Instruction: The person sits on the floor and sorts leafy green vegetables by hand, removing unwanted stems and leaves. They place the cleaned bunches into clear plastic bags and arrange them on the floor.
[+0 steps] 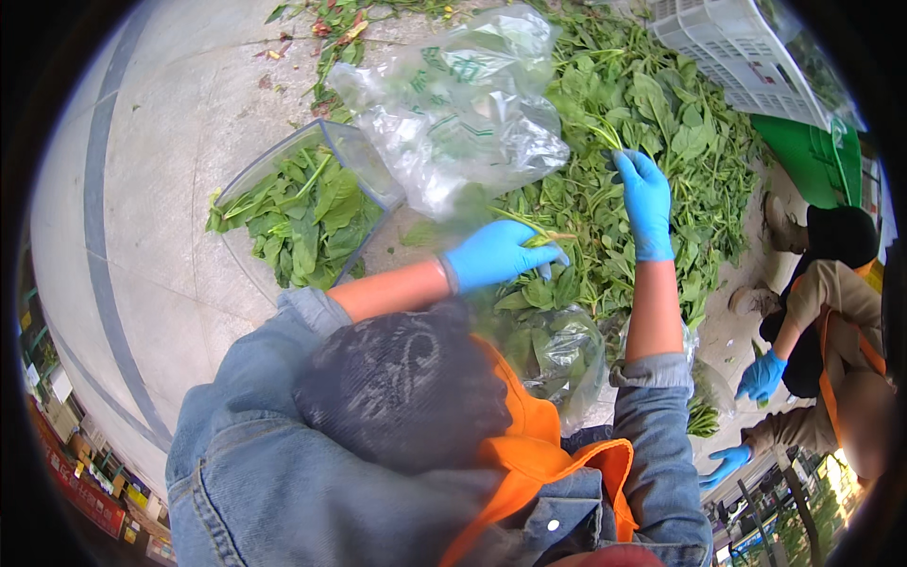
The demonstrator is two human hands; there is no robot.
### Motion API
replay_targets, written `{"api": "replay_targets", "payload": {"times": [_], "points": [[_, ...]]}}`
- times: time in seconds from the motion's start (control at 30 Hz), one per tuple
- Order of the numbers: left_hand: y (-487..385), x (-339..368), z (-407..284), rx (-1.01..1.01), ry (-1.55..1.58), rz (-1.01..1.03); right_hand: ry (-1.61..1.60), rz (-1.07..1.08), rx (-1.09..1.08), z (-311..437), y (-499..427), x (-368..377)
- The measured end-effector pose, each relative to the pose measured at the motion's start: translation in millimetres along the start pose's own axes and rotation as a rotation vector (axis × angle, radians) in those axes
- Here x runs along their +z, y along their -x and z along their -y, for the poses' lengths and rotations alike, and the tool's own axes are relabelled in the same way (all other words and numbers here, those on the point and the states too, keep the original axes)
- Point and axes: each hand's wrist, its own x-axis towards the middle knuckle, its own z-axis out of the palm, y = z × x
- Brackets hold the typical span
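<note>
A heap of leafy greens (pixel 680 135) covers the floor in front of me. My right hand (pixel 643 195), in a blue glove, reaches over the heap and pinches a small bunch of green stems (pixel 604 133) at the fingertips. Lower and to the left, my left hand (pixel 499 256), also gloved, has a thin leafy stalk (pixel 542 232) with a pale brownish end between thumb and fingers. Left of that hand, a clear plastic bin (pixel 248 170) lies tilted with loose greens (pixel 305 220) in it. A clear plastic bag (pixel 460 113) with green printing rests between bin and heap.
A clear bag of greens (pixel 567 354) sits near my knee (pixel 404 383). At the upper right stand a white slatted crate (pixel 737 57) and a green plastic container (pixel 815 156). A co-worker (pixel 843 305) with blue gloves crouches at right. Plant scraps (pixel 333 35) litter the floor.
</note>
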Motion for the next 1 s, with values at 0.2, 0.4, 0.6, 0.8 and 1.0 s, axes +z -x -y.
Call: {"api": "replay_targets", "payload": {"times": [0.2,0.4,0.6,0.8,1.0], "points": [[4,5,-22,0.493,-0.1,-0.315,-0.128,-0.023,-0.008,18,74,-39],[4,3,-42,0.853,-0.7,-0.599,0.182,0.207,-0.01,44,122,-36],[-2,7,-25,0.654,-0.558,-0.189,0.232,0.327,-0.124,65,135,-27],[0,7,-14,0.219,-0.014,-0.136,-0.221,0.161,0.168,70,139,-12],[5,9,-17,0.235,-0.339,-0.282,0.11,0.086,0.116,57,141,18]]}}
